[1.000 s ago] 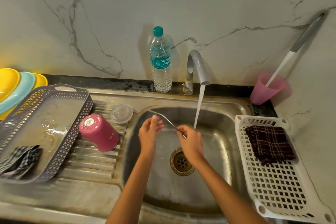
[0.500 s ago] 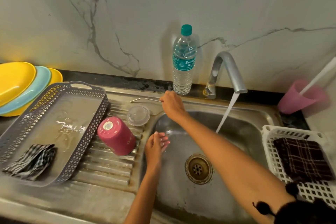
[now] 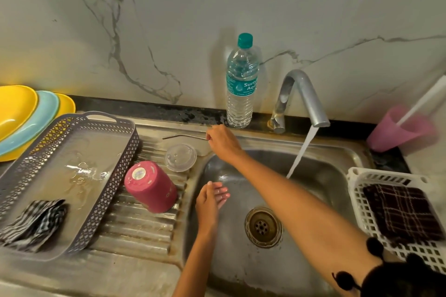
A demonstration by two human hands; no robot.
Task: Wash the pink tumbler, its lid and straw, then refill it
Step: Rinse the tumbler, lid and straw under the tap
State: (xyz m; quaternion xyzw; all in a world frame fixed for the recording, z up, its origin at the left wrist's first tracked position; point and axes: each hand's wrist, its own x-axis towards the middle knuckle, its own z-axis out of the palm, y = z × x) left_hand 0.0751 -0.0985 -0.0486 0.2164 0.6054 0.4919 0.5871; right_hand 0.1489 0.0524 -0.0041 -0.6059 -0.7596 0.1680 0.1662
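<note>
The pink tumbler [image 3: 150, 190] stands upside down on the ribbed drainboard, left of the sink basin [image 3: 321, 176]. Just behind it lies its clear lid [image 3: 180, 157]. The bent metal straw [image 3: 183, 137] rests flat on the steel ledge behind the lid, and my right hand [image 3: 223, 141] pinches its right end, my arm reaching across the basin. My left hand [image 3: 210, 200] hovers over the basin's left side, fingers loosely apart, holding nothing. A capped water bottle [image 3: 241, 82] stands against the wall behind my right hand.
The tap [image 3: 303, 97] runs water into the basin near the drain [image 3: 263, 226]. A grey basket [image 3: 72, 176] with a checked cloth sits left, coloured plates [image 3: 26, 113] behind it. A white basket [image 3: 362, 202] with a dark cloth is right, a pink cup [image 3: 398, 130] behind.
My right hand carried the straw from under the water stream over to the ledge behind the lid. My left hand let go of the straw and stayed over the basin.
</note>
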